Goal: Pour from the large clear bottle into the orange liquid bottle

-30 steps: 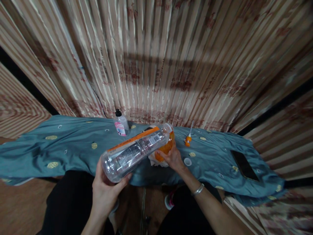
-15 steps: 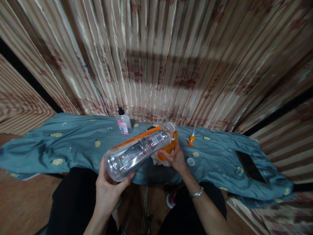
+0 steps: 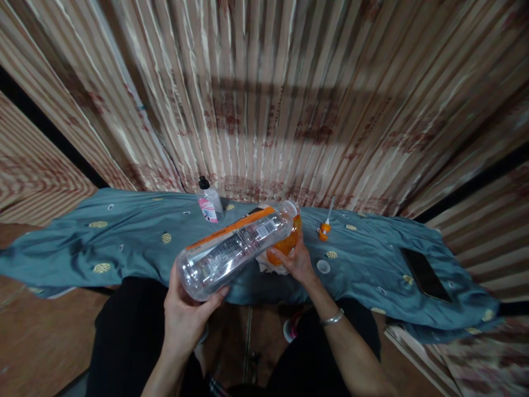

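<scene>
My left hand [image 3: 188, 309] grips the base of a large clear plastic bottle [image 3: 231, 256] with an orange-edged label. The bottle is tilted, its neck to the upper right. Beneath that neck is an orange bottle [image 3: 286, 247], which my right hand [image 3: 296, 263] holds around its side. The clear bottle's neck covers the orange bottle's top, so I cannot tell whether the two touch. A crumpled white tissue [image 3: 270, 267] lies under the orange bottle. Right of my right hand are a small translucent cap [image 3: 323, 267] and an orange pump head [image 3: 324, 230] with a clear tube.
A clear bottle with a black cap and pink label [image 3: 209, 204] stands at the back left. A dark phone [image 3: 425, 274] lies on the right of the teal cloth [image 3: 136, 242]. Striped curtains [image 3: 264, 99] rise behind, and black poles [image 3: 471, 190] slant at both sides.
The view has shifted slightly. Both hands keep their hold, and the clear bottle stays tilted over the orange one with almost no visible difference.
</scene>
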A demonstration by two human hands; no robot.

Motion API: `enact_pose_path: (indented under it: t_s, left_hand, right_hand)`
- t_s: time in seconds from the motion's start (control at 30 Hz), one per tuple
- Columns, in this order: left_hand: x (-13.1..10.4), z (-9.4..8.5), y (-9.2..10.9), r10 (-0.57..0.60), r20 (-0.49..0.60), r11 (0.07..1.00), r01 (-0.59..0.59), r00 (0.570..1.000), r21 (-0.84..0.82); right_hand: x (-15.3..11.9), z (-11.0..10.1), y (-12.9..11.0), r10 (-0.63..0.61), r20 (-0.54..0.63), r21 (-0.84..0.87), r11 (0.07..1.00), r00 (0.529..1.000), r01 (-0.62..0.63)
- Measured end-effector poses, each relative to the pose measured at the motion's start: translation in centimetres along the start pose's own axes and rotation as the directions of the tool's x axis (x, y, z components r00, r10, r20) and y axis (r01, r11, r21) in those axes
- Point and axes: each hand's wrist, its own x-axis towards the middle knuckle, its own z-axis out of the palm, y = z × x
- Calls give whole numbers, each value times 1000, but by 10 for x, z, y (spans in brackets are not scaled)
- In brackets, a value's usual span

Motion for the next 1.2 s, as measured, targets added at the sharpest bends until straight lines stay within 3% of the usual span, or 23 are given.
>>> enact_pose_path:
  t_s: [0.37, 0.97, 1.2]
  left_hand:
    - [-4, 3, 1, -15, 11, 1000, 15, 1000, -20]
    - [-1, -1, -12, 43, 27, 998, -42, 999, -41]
    - [-1, -2, -7, 30, 44, 999, -28, 999, -34]
  right_hand:
    - [-1, 5, 6, 15, -61, -16, 1000, 998, -16]
    - [3, 4, 9, 4, -30, 52, 999, 1000, -2]
    - [2, 8, 6, 13, -35, 71, 997, 999, -11]
